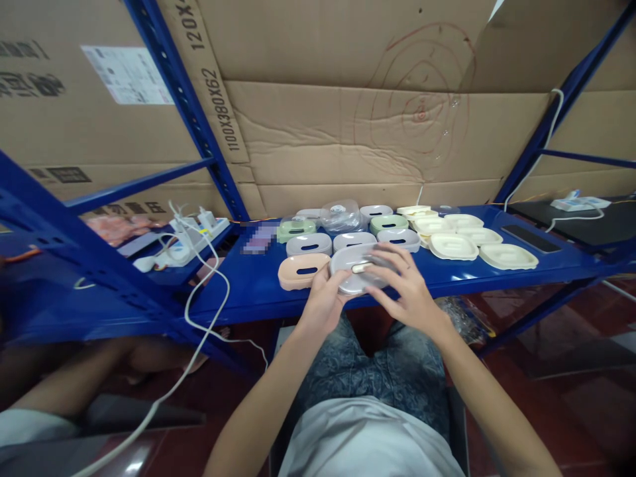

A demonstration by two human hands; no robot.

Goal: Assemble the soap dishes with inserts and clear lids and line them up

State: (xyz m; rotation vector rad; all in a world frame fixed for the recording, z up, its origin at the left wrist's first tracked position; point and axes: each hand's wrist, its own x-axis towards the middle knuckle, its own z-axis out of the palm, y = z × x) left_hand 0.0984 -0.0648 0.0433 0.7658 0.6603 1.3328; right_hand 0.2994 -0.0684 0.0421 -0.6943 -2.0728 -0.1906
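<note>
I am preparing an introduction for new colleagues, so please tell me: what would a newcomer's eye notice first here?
Probably the red rings drawn on the cardboard behind the blue table. Next, perhaps, the grey oval piece held in the left grip near the table's front edge, with the right grip at its other side. Cream oval pieces lie toward the table's right.

Left of the grip, the peach box [289, 275] stands close beside the left hand [325, 298]; past it, bare blue shelf [251, 285] gives room toward the white cable [229, 289]. Beyond the grip, grey boxes [308, 254] and green boxes [285, 233] crowd any low reach, with open air above them. Right of the right hand [410, 291], bare shelf shows before the cream trays [453, 248].
</note>
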